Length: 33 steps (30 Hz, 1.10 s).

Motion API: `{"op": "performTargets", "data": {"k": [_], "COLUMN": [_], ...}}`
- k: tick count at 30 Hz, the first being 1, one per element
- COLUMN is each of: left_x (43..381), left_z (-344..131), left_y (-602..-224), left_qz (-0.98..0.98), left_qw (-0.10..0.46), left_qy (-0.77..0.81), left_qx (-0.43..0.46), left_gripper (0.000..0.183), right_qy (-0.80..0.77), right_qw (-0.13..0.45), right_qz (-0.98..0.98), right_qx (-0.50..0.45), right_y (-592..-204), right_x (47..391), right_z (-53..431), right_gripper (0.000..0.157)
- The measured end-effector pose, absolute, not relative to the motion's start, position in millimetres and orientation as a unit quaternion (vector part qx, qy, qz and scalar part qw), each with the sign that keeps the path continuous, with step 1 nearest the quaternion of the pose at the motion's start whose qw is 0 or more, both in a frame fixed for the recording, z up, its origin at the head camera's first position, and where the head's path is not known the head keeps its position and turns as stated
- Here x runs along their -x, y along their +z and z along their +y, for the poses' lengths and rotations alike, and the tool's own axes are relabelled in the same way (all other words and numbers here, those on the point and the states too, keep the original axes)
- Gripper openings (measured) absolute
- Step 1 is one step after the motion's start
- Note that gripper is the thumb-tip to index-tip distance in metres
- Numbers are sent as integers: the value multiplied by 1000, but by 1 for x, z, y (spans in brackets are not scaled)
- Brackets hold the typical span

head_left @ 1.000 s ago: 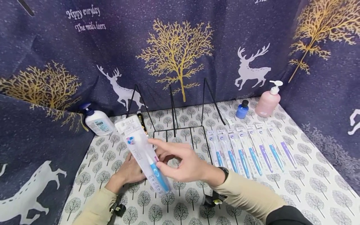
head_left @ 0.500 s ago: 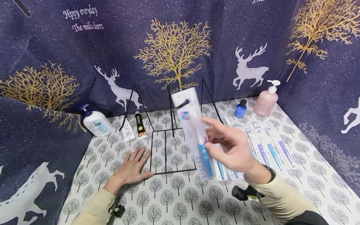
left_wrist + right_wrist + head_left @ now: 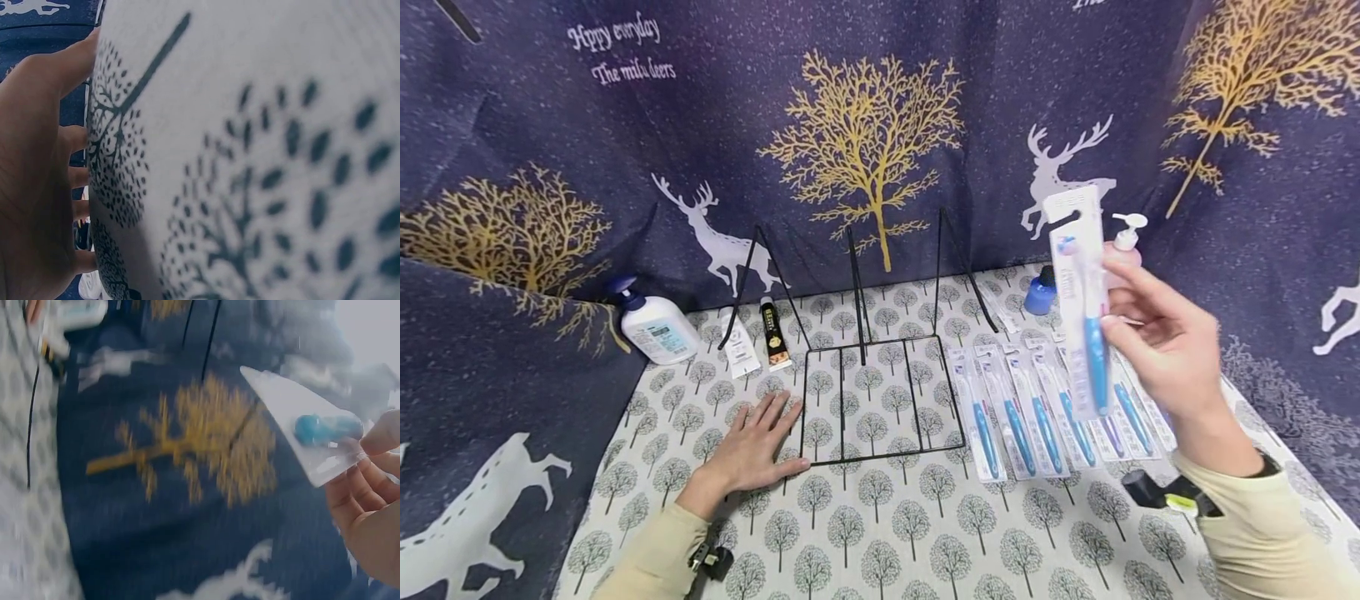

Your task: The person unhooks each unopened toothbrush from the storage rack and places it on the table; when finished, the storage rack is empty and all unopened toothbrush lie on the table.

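Observation:
My right hand (image 3: 1172,350) pinches a packaged toothbrush (image 3: 1096,354) by its side edge, thumb in front and fingers behind. The blue-handled brush stands nearly upright in its clear and white pack, raised over the right end of a row of toothbrush packs (image 3: 1017,425). In the right wrist view the pack (image 3: 325,428) appears end-on between thumb and fingers. My left hand (image 3: 748,450) rests palm down on the patterned cloth, fingers spread, thumb tip at the corner of a black wire rack (image 3: 842,408). The left wrist view shows this hand (image 3: 34,169) flat against the cloth.
Back left are a white pump bottle (image 3: 662,331), a white tube (image 3: 740,346) and a black tube (image 3: 772,333). Back right stands a blue bottle (image 3: 1040,296); a pink pump bottle (image 3: 1126,240) is mostly hidden behind my right hand. The rack's uprights rise near the curtain.
My right hand has carried the toothbrush pack from the left, across the rack, to over the right of the row. My left hand, earlier partly hidden behind the pack, shows fully.

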<state>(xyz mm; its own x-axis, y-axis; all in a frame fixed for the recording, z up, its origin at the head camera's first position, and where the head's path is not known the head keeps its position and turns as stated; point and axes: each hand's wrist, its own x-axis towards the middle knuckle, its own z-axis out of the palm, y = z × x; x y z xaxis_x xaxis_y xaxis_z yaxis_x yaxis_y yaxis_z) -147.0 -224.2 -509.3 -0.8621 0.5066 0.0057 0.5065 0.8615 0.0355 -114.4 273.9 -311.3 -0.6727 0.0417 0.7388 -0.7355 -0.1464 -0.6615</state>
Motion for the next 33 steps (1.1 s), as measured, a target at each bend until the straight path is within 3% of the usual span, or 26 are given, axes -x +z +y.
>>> {"op": "performTargets", "data": {"k": [16, 22, 33], "left_x": [147, 147, 148], "left_z": [-222, -221, -224], "left_y": [-510, -509, -507], "left_qz": [966, 966, 966], "left_qw": [16, 20, 13], "left_qy": [18, 16, 15], "left_qx": [-258, -257, -257], "left_gripper": [92, 92, 93], "right_qy": [671, 553, 383], "right_qw": [276, 210, 52], "right_qz": [-685, -803, -904], "right_qx": [-66, 80, 180], "right_y": [-356, -382, -446], "right_x": [137, 141, 154], "right_z": [398, 434, 494], "right_gripper": [43, 42, 45]}}
